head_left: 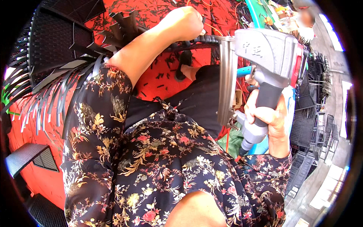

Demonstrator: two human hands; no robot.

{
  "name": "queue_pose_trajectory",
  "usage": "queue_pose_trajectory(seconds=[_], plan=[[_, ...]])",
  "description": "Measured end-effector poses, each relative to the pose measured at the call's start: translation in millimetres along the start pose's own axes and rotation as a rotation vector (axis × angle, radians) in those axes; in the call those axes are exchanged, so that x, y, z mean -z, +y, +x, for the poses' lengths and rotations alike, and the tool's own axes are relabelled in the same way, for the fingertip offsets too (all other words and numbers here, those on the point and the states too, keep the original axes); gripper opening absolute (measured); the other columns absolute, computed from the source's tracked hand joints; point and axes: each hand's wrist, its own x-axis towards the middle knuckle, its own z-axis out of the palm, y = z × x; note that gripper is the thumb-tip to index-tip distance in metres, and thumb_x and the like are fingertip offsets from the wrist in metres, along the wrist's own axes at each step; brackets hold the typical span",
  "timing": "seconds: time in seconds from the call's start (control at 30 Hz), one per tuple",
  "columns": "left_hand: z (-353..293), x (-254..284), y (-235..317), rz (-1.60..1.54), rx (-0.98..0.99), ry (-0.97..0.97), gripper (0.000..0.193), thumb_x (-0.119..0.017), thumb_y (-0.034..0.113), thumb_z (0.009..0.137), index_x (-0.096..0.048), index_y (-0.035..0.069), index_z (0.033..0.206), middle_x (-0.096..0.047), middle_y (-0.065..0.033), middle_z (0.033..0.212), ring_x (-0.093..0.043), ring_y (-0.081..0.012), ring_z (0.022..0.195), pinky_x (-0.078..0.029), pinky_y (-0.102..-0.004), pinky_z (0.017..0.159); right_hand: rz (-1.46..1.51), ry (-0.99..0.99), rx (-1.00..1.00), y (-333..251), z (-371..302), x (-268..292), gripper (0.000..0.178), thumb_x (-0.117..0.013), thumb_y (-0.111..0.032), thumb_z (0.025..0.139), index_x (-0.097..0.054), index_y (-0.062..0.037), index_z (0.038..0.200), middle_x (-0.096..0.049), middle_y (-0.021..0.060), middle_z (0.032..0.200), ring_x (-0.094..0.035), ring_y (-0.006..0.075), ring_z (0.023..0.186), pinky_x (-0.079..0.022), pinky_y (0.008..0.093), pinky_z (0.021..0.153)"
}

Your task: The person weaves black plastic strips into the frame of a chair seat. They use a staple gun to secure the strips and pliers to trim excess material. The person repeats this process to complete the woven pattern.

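Observation:
My right hand is wrapped round the black grip of a grey pneumatic staple gun, held up at the right with its air-hose fitting pointing down. The gun's long metal magazine stands upright on its left side. Its nose is close to a bar wrapped in black strip; I cannot tell if they touch. At the top middle my left hand is closed, and a bit of black plastic strip shows at its fingers. The palm side of that hand is hidden.
Black woven wicker panels with loose strip ends hang at the left. Black strip scraps litter the red floor. Stacked black frames line the right. Another person is at the far right.

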Motion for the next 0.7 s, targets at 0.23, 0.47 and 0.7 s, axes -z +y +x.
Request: queue_pose_trajectory(seconds=[0.23, 0.47, 0.7], plan=[[31, -40, -34, 0.422, -0.411, 0.187, 0.025, -0.061, 0.027, 0.080, -0.072, 0.005, 0.075, -0.067, -0.0101, 0.077, -0.066, -0.0265, 0.080, -0.054, -0.0402, 0.067, -0.036, -0.091, -0.022, 2, 5, -8, 0.022, -0.069, -0.009, 0.069, -0.057, 0.0006, 0.085, -0.059, 0.0066, 0.070, -0.060, 0.0145, 0.056, -0.050, 0.0287, 0.055], [26, -40, -36, 0.507, -0.486, 0.133, 0.024, -0.063, 0.024, 0.084, -0.069, 0.007, 0.068, -0.060, -0.0042, 0.062, -0.061, -0.0181, 0.063, -0.049, -0.0333, 0.060, -0.046, -0.078, -0.020, 0, 10, -15, 0.016, -0.069, -0.011, 0.070, -0.058, -0.0004, 0.077, -0.059, 0.0061, 0.066, -0.060, 0.0146, 0.056, -0.050, 0.0285, 0.055], [13, -28, -33, 0.607, -0.459, 0.129, 0.025, -0.059, 0.030, 0.079, -0.069, 0.012, 0.064, -0.061, -0.0038, 0.064, -0.064, -0.0220, 0.069, -0.051, -0.0358, 0.063, -0.080, -0.107, -0.025, -3, 13, -15, 0.017, -0.069, -0.012, 0.071, -0.059, -0.0005, 0.077, -0.059, 0.0065, 0.066, -0.060, 0.0145, 0.055, -0.050, 0.0287, 0.055]])
